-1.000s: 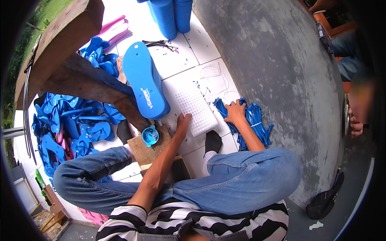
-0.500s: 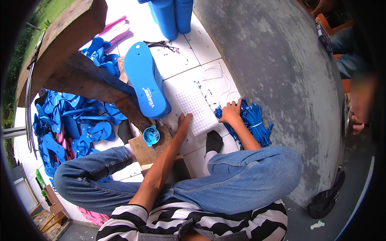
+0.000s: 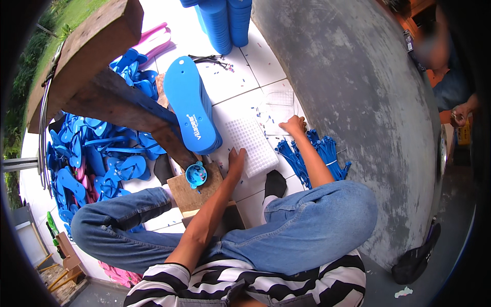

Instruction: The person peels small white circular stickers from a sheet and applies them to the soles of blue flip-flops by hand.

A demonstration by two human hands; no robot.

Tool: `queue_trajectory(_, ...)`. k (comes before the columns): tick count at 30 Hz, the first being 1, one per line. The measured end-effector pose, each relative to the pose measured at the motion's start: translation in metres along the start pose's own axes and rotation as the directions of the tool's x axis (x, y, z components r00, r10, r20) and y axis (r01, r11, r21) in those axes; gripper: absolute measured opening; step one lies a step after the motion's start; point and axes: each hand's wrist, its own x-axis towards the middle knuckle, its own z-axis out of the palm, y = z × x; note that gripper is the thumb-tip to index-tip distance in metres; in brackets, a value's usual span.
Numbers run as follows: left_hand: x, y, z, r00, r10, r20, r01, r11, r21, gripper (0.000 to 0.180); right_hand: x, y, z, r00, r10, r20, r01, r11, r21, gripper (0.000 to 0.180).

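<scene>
My left hand rests at the left edge of a white sheet or block covered in small round dots; its fingertips are apart and nothing shows in them. My right hand is beyond a bundle of blue straps, with its fingers curled in; whatever they hold, if anything, is hidden. Small dark and coloured bits lie on the tiles left of that hand. A tall stack of blue flip-flop soles stands left of the sheet. A small blue bowl with bits in it sits on a wooden board.
A thick wooden beam crosses the left side, over a heap of blue and pink flip-flops. More stacked blue soles stand at the back. A grey wall bounds the right. Another person's hand shows at far right.
My right hand has lifted off the blue straps and moved away from me, its fingers now curled. My left hand stays by the sheet. The other person at the right has shifted.
</scene>
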Motion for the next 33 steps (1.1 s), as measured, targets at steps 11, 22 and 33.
queue_trajectory(11,-0.007,0.018,0.001,0.996,-0.091,-0.017,0.091,0.996,-0.028,0.046,-0.019,0.0,-0.02,0.78,-0.218,-0.587,0.158,0.976,-0.153,0.024)
queue_trajectory(22,-0.008,0.011,0.004,0.997,-0.072,-0.014,0.071,0.997,-0.002,0.044,-0.005,-0.041,0.015,0.961,0.003,-0.276,0.03,0.993,0.115,0.073)
queue_trajectory(33,-0.004,0.013,-0.003,0.996,-0.085,-0.005,0.084,0.995,-0.052,0.045,-0.049,-0.047,-0.055,0.423,-0.437,-0.793,0.537,0.827,-0.17,0.02)
